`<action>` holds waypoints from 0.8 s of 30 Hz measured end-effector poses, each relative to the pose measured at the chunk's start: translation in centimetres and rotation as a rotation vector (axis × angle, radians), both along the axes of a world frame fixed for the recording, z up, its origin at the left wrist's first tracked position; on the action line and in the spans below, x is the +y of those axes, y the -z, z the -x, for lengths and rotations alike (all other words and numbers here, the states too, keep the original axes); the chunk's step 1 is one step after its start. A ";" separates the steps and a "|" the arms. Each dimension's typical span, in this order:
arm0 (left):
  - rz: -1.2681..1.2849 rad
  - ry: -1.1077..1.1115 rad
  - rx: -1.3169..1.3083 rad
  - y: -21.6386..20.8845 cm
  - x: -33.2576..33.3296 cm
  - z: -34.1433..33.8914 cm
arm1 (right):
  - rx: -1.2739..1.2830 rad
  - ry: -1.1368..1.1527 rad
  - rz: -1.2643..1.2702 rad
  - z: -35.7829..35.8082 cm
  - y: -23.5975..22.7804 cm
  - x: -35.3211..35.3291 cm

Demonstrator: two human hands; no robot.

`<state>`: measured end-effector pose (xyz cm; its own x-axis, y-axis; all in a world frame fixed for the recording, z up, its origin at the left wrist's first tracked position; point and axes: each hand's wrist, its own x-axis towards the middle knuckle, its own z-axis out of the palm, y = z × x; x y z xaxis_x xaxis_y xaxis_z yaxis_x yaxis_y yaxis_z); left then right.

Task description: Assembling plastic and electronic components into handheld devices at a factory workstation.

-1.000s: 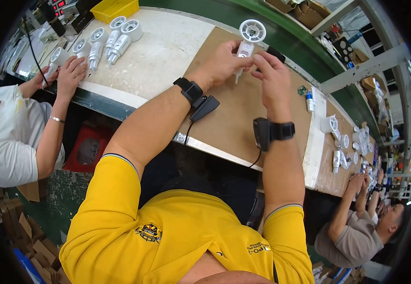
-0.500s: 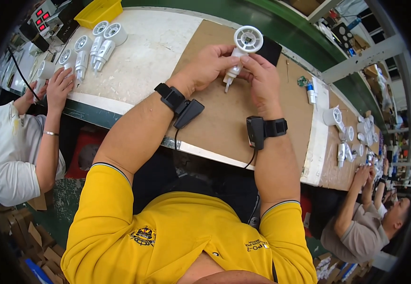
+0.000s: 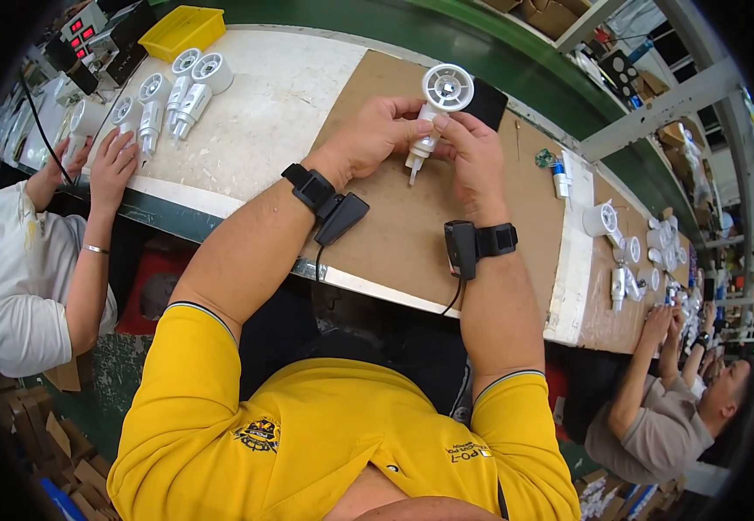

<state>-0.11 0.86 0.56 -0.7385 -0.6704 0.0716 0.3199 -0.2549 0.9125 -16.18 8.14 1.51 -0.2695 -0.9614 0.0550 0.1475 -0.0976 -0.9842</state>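
Both my hands hold one white plastic lamp part point(image 3: 436, 108) with a round finned head and a narrow stem, raised above the brown board point(image 3: 412, 234). My left hand point(image 3: 377, 135) grips the stem from the left. My right hand point(image 3: 472, 156) pinches it from the right, fingertips at the stem's middle. A black band with a small black box sits on each wrist.
Several finished white lamp parts point(image 3: 173, 95) lie on the white bench at the left, near a co-worker's hands point(image 3: 112, 165). A yellow bin point(image 3: 190, 28) stands at the back. More white parts point(image 3: 629, 260) lie at the right by another co-worker's hands point(image 3: 659, 317).
The view has shifted slightly. The lamp part stays in both my hands, turned a little with its stem pointing down. The left co-worker's hands have moved along the row of parts.
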 end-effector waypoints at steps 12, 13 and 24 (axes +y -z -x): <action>-0.054 0.008 0.021 0.0 -0.1 -0.1 | 0.009 0.001 0.011 -0.2 -0.2 0.0; -0.085 0.013 0.032 -0.1 -0.1 -0.2 | 0.019 0.003 0.011 -0.2 -0.2 0.0; -0.052 -0.048 -0.011 0.0 -0.4 -0.5 | 0.017 -0.037 0.015 -0.3 0.0 0.0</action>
<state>0.38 0.51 0.57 -0.7060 -0.7076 0.0276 0.3225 -0.2866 0.9022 -15.93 8.14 1.52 -0.2328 -0.9697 0.0742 0.1345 -0.1077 -0.9850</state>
